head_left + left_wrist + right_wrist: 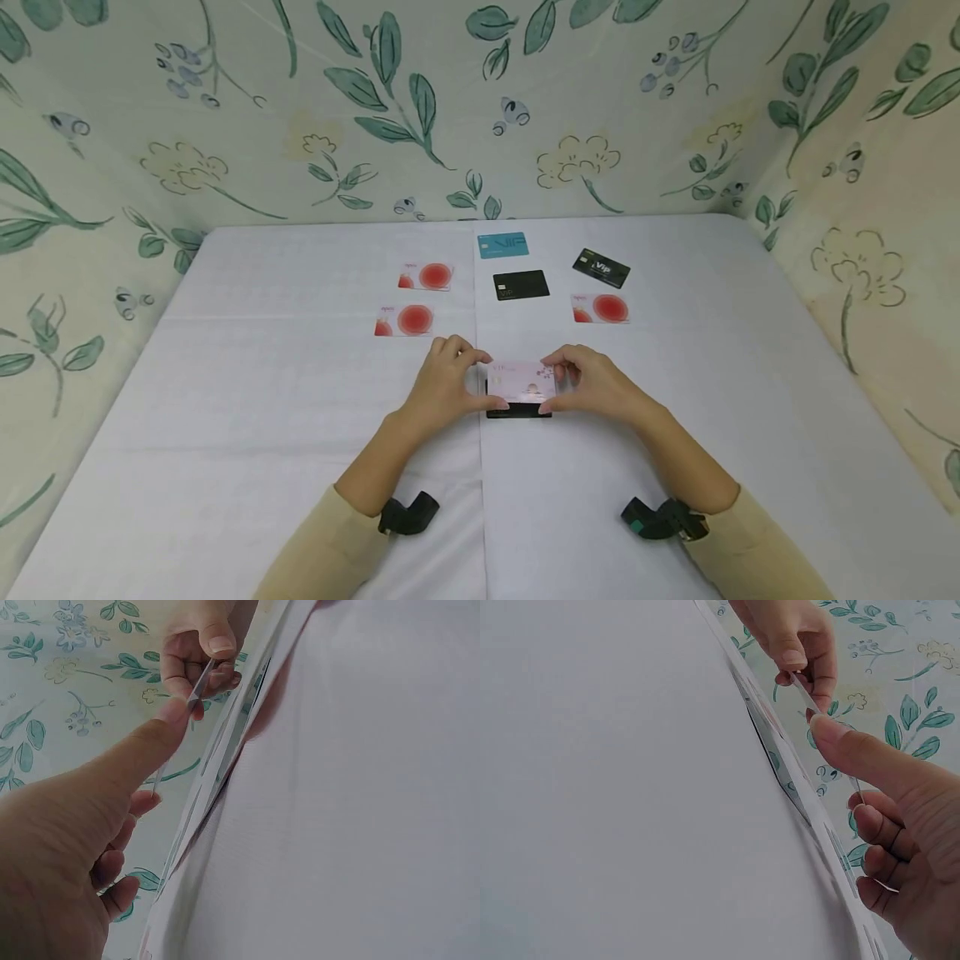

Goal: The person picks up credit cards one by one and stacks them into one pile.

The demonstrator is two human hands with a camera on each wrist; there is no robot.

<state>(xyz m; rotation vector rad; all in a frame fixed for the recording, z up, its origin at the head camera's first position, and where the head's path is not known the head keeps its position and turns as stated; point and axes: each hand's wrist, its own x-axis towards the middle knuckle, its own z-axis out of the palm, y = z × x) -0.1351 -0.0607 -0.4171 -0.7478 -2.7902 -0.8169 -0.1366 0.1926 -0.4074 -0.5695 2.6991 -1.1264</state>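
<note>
A pink card (519, 382) with a small flower print is stretched between two hands in the head view. The left hand (442, 383) pinches its left edge, thumb at the lower corner and fingers at the upper one. On the opposite edge the right hand (600, 387) pinches it the same way. A black card (519, 412) shows below the pink card's near edge, its upper part hidden. Seen nearly edge-on in the left wrist view, the held card (200, 684) is a thin strip. The right wrist view likewise shows the card (804, 693) raised off the table.
Beyond the hands on the white table (247, 400) lie a blue card (503, 245), a black card (521, 285), a tilted black VIP card (602, 268) and three red-circle cards (426, 276). A leaf-patterned cloth (450, 108) hangs behind the table.
</note>
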